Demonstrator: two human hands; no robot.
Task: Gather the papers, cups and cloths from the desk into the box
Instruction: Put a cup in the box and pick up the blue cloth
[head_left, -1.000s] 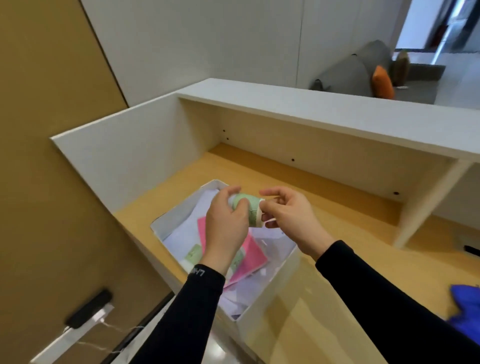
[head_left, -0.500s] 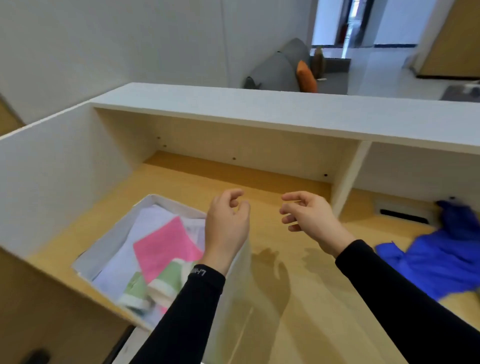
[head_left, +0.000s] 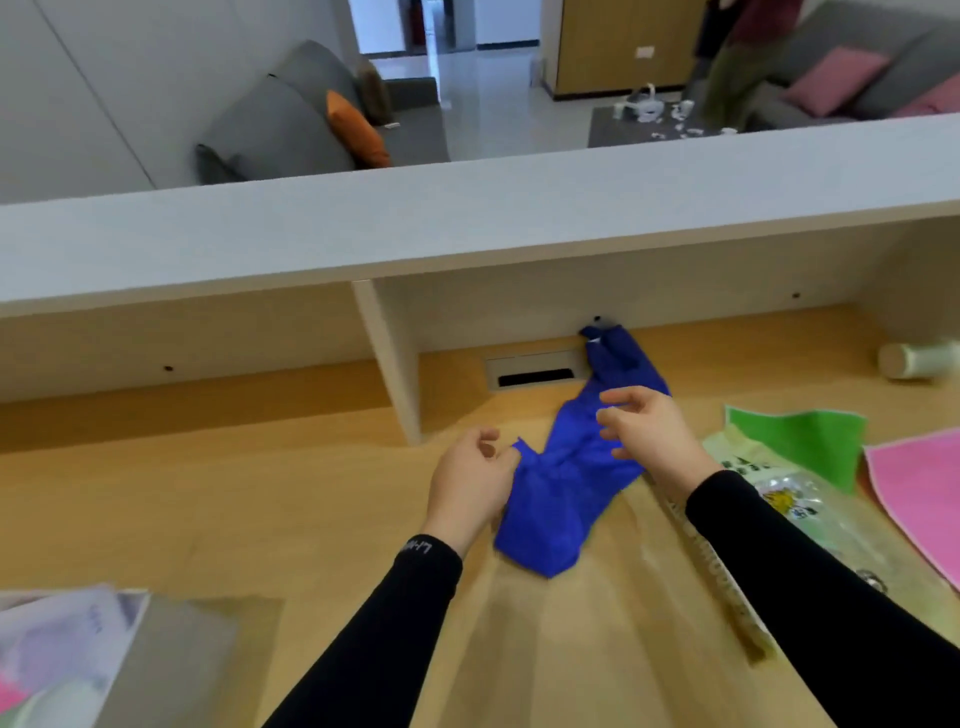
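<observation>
A crumpled blue cloth (head_left: 566, 483) lies on the wooden desk (head_left: 260, 499), stretching back toward the rear panel. My left hand (head_left: 472, 480) hovers at the cloth's left corner with loosely curled fingers, touching or almost touching it. My right hand (head_left: 649, 434) is over the cloth's upper part, fingers relaxed and holding nothing. The white box (head_left: 171, 660) shows at the bottom left with papers (head_left: 62, 639) inside. A paper cup (head_left: 919, 361) lies on its side at the far right. A green sheet (head_left: 810, 441) and a pink sheet (head_left: 924, 493) lie on the right.
A printed plastic bag (head_left: 779, 501) lies right of the cloth, under my right forearm. A white upright divider (head_left: 395, 374) stands behind my left hand. A cable slot (head_left: 535, 375) sits in the desk by the rear panel. A white shelf (head_left: 467, 228) overhangs the back.
The green cup that both hands held over the box now lies inside it. My view swung right, and both hands moved from the box to the blue cloth.
</observation>
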